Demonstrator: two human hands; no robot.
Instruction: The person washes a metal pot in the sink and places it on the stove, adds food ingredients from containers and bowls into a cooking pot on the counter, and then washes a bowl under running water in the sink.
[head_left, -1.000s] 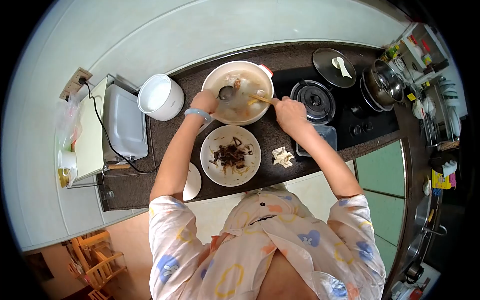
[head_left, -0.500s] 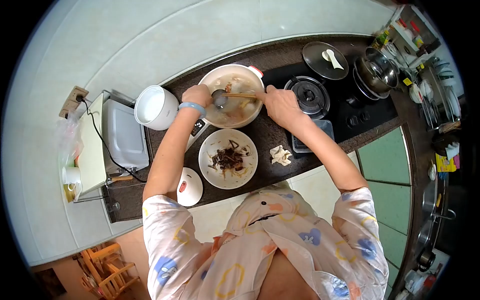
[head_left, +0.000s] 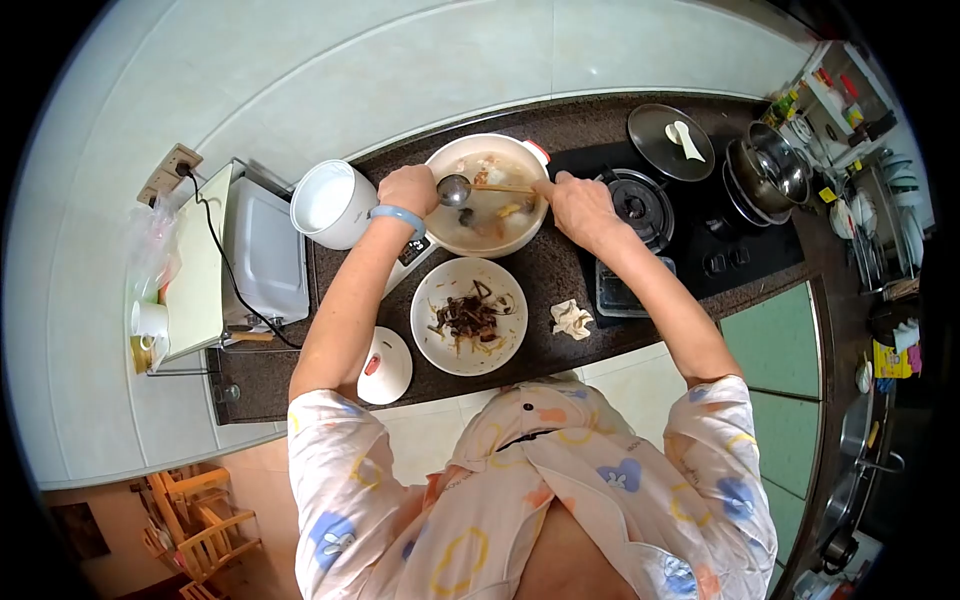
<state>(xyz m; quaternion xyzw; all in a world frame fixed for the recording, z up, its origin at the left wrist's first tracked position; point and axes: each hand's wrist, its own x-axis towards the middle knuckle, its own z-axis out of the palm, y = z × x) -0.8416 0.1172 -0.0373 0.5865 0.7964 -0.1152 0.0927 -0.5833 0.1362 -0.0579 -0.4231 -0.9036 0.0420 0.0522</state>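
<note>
A white pot [head_left: 437,235] holds cloudy broth with pale and brown pieces in it. My left hand [head_left: 408,192], with a pale blue bangle on its wrist, is closed at the pot's left rim on a metal ladle [head_left: 453,190]; the hand hides its handle. From the right rim my right hand [head_left: 585,208] grips wooden chopsticks [head_left: 505,188], their tips pointing left toward the ladle over the broth. Just below the pot stands a white bowl [head_left: 425,340] with dark brown, stringy strips inside.
Left of the pot stands a white canister [head_left: 340,230]; a white lid [head_left: 385,370] lies near the counter edge. A crumpled cloth [head_left: 571,319] is right of the bowl. Farther right are a gas burner [head_left: 640,200], a glass lid [head_left: 655,125] and a steel pot [head_left: 765,175].
The whole view has shifted a little. The chopstick tips, earlier over the ladle bowl, now lie just right of it. The ladle bowl sits higher in the pot.
</note>
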